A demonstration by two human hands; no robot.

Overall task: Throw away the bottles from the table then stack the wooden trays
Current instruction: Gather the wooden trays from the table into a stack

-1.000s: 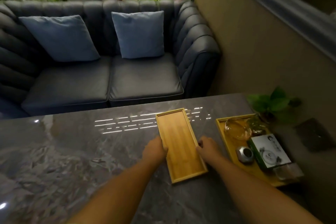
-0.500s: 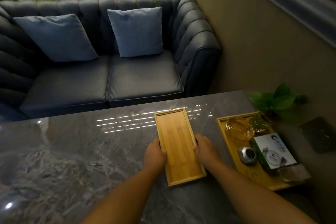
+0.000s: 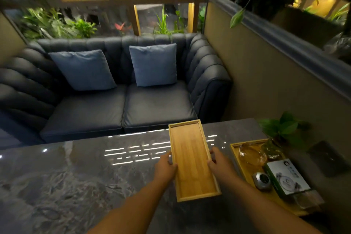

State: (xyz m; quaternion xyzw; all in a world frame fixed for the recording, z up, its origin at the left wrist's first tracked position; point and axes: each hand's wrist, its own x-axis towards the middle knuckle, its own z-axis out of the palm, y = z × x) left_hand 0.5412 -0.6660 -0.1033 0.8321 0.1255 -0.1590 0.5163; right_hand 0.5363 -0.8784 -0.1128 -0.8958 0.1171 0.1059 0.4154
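An empty wooden tray [image 3: 191, 159] is held over the dark marble table [image 3: 76, 176], its long side running away from me. My left hand [image 3: 166, 167] grips its left rim and my right hand [image 3: 218, 163] grips its right rim. To the right, a second wooden tray [image 3: 247, 173] lies on the table and carries glass cups [image 3: 251, 155], a small metal object [image 3: 263, 180] and a white box [image 3: 287, 178]. No bottles are in view.
A dark blue sofa [image 3: 117, 104] with two blue cushions stands beyond the table's far edge. A beige partition wall [image 3: 266, 81] runs along the right. A potted plant [image 3: 283, 129] and a dark flat object [image 3: 326, 157] sit at the table's right end.
Both hands have shifted from resting beside the tray to gripping its long rims. The tray has come up and toward me slightly, and my view has tilted upward.
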